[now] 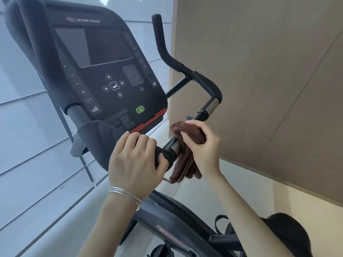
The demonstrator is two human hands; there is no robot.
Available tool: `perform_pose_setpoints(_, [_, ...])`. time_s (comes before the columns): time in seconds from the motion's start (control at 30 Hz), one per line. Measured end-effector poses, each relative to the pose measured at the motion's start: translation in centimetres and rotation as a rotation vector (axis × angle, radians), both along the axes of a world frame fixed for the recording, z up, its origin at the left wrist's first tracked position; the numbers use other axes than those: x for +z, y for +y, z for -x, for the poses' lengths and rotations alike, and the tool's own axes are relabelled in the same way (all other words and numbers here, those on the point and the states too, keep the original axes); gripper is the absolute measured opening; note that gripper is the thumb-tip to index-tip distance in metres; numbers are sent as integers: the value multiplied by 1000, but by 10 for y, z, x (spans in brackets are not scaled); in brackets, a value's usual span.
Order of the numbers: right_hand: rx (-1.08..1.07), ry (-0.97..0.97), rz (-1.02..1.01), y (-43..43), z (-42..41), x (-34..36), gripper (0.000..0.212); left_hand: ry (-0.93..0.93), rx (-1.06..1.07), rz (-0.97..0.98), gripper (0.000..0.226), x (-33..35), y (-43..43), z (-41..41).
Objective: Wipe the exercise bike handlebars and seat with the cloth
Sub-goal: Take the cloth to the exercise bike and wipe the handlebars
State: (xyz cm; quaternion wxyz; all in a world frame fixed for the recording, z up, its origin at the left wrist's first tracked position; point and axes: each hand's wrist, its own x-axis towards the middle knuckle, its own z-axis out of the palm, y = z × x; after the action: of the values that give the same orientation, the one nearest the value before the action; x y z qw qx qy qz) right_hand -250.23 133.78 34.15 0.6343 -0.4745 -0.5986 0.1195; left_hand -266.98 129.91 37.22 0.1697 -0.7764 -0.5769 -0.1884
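Note:
The black handlebar [206,84] of the exercise bike curves from an upright horn at the top, down past a silver sensor section, toward me. My left hand [133,160] grips the padded near end of the bar. My right hand [202,143] holds a folded brown cloth [187,164] wrapped round the bar just beyond the left hand, beside a second silver section. The cloth's loose end hangs below the bar. The black seat [289,236] shows partly at the bottom right, under my right forearm.
The bike's black console [104,71] with screen, keypad and a green button stands left of the bar. A tan wall [269,89] rises close on the right and pale panelled glass on the left. The bike frame and a pedal strap [220,223] lie below.

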Motion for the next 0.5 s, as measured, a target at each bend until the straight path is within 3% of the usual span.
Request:
perform_pose_setpoints(0.1, [-70, 13, 50, 8, -8, 6, 24, -6, -11, 29, 39, 1, -1, -1])
perform_pose_setpoints(0.23, [71, -131, -3, -7, -7, -4, 25, -5, -12, 40, 40, 2, 0, -2])
perform_pose_setpoints(0.5, [-90, 38, 74, 48, -53, 2, 20, 1, -15, 65, 47, 3, 2, -5])
